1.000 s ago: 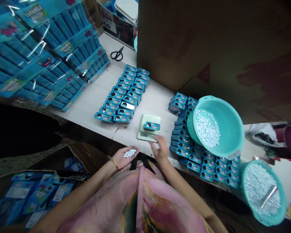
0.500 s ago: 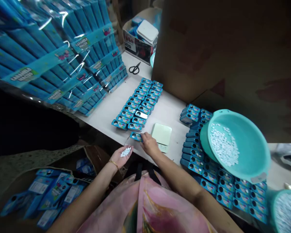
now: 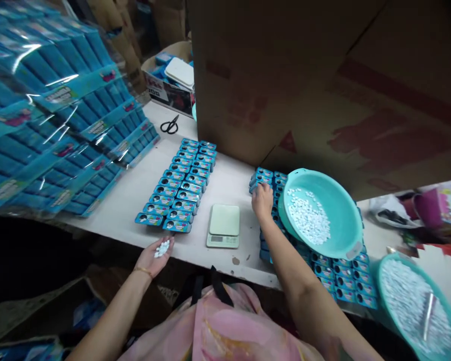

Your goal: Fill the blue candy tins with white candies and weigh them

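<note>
My left hand [image 3: 153, 258] is palm up at the table's front edge, cupped around a small heap of white candies [image 3: 162, 248]. Just beyond it lie two rows of small blue candy boxes [image 3: 178, 214], each with a round dark spot on the face. My right hand [image 3: 262, 201] reaches to the stacked blue candy boxes [image 3: 265, 173] at the right, its fingers closed on a box at the stack's top; the fingers partly hide it. Between the hands sits a pale kitchen scale [image 3: 224, 225] with nothing on its plate.
A turquoise basin [image 3: 342, 210] of white candies rests on the right-hand boxes. Another tub [image 3: 383, 281] of candies stands lower right, a clear scoop in it. Scissors [image 3: 169, 125] lie at the back. Wrapped blue packs [image 3: 78, 135] tower at left; a large cardboard box [image 3: 304, 85] stands behind.
My right hand has moved with a blue candy box from beside the left rows to the right-hand stack. My left hand still holds the candies. The view has turned rightward.
</note>
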A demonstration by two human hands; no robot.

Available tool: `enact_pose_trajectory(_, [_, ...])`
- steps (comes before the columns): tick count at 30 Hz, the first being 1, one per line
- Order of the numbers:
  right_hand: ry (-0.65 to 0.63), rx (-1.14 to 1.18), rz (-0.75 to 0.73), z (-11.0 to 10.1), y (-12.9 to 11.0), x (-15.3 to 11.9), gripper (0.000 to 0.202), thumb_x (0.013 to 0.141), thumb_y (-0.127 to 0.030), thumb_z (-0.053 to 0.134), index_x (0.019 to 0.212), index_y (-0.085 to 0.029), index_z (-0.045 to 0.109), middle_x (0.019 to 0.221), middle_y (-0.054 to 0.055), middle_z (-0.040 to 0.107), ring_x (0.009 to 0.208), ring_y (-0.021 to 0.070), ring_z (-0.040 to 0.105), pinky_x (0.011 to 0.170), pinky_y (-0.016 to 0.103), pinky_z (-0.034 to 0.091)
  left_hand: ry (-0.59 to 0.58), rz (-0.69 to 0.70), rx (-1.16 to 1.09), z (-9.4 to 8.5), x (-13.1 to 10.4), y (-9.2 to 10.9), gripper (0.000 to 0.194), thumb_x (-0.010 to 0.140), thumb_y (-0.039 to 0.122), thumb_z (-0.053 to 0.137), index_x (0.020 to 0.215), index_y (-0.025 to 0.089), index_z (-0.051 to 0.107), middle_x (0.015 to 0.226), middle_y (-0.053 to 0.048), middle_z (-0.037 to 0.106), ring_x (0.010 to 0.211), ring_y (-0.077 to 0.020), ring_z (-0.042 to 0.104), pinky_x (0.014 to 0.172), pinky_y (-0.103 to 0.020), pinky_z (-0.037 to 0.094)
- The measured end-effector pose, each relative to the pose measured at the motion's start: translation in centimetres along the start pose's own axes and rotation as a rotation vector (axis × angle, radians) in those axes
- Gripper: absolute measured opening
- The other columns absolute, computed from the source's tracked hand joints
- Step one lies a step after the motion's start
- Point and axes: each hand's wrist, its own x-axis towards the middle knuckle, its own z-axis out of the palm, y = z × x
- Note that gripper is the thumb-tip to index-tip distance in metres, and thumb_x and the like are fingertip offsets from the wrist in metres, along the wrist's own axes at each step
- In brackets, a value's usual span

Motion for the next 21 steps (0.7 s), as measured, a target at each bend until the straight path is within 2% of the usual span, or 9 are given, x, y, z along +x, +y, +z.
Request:
enact_pose_trajectory(3, [-0.134,-0.156,0.098,1.7,2.1,3.2,0.026,0.08,-0.017,0.038,0.098,-0.015,0.056,0.109,0.014,0.046,0.091,0.0237,0.04,0.073,0.036,0.035,0.002,-0.019,0.022,-1.0,-1.7,-1.1,0.014,0.077,0.004,0.044,0.08,0.009,0.056,0.073,-0.009,0.062,0.073,-0.018,0.063,0.06,-0.028,0.056])
enact_pose_trajectory(5, [-0.189,-0.218,0.073,2.5,2.7,3.8,0.025,0.081,-0.017,0.036,0.09,-0.016,0.059,0.106,0.013,0.047,0.091,0.024,0.04,0.072,0.036,0.033,0.006,-0.05,0.037,-1.4,-3.0,-2.1,0.013,0.076,0.005,0.045,0.08,0.008,0.056,0.074,-0.009,0.062,0.072,-0.0186,0.063,0.058,-0.029,0.056])
enact_pose_trajectory(7, [-0.186,-0.25,-0.013,2.4,2.9,3.4,0.024,0.081,-0.017,0.036,0.086,-0.017,0.06,0.107,0.013,0.047,0.094,0.025,0.038,0.074,0.038,0.032,-0.005,-0.074,0.052,-1.7,-4.1,-3.2,0.011,0.076,0.005,0.046,0.08,0.008,0.056,0.075,-0.01,0.062,0.072,-0.0191,0.063,0.058,-0.029,0.056])
enact_pose_trajectory(11, [-0.151,-0.231,-0.337,-0.2,1.5,0.3,0.021,0.081,-0.017,0.04,0.089,-0.02,0.059,0.118,0.009,0.042,0.106,0.0253,0.032,0.088,0.042,0.024,-0.055,-0.119,0.09,-2.0,-5.3,-4.7,0.009,0.075,0.005,0.049,0.079,0.006,0.057,0.077,-0.013,0.063,0.073,-0.019,0.063,0.06,-0.027,0.055])
enact_pose_trajectory(15, [-0.258,-0.149,-0.65,-2.6,-2.8,-4.4,0.022,0.08,-0.016,0.042,0.094,-0.024,0.057,0.115,0.006,0.046,0.103,0.0221,0.036,0.096,0.044,0.017,-0.116,-0.167,0.118,-1.5,-5.7,-5.5,0.008,0.075,0.007,0.05,0.08,0.006,0.057,0.079,-0.013,0.064,0.076,-0.0195,0.063,0.063,-0.027,0.054])
enact_pose_trajectory(18, [-0.347,-0.106,-0.76,-2.8,-5.6,-7.1,0.019,0.078,-0.014,0.046,0.089,-0.022,0.059,0.108,0.005,0.049,0.097,0.0211,0.04,0.096,0.044,0.02,-0.193,-0.185,0.145,-0.5,-5.9,-5.9,0.011,0.076,0.007,0.049,0.082,0.006,0.058,0.083,-0.015,0.064,0.079,-0.0199,0.062,0.066,-0.029,0.054])
enact_pose_trajectory(21, [-0.336,-0.057,-0.743,-3.1,-6.8,-9.4,0.021,0.079,-0.013,0.045,0.096,-0.02,0.057,0.113,0.007,0.047,0.102,0.0223,0.038,0.096,0.044,0.021,-0.24,-0.194,0.158,0.3,-6.0,-6.2,0.015,0.076,0.007,0.048,0.087,0.005,0.059,0.09,-0.017,0.063,0.085,-0.0216,0.061,0.071,-0.031,0.053])
